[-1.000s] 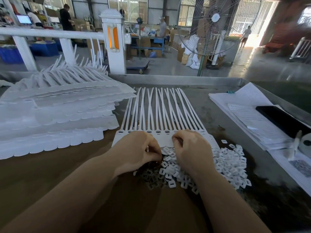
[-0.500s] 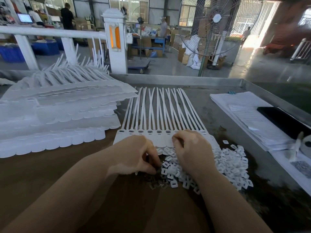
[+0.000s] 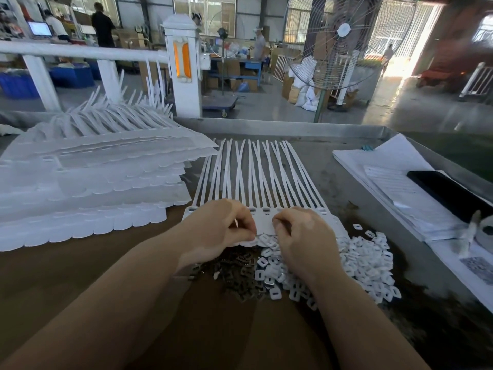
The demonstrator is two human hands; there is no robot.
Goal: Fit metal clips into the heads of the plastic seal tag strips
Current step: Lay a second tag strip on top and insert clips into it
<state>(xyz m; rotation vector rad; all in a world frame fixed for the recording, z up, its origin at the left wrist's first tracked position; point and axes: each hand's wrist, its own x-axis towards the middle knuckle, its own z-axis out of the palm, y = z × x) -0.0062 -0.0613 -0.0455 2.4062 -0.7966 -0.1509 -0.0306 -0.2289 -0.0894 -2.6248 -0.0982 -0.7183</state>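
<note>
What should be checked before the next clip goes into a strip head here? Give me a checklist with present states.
1. Sheet of seal tag strips lies flat with heads toward the person: ok.
2. Metal clips piled within reach under the hands: ok.
3. White plastic caps heaped beside them: ok.
4. Left hand at the heads, fingers curled: ok; holding a clip: cannot tell.
5. Right hand at the heads, fingers curled: ok; what it pinches: cannot tell.
6. Open head slots visible between the hands: ok.
</note>
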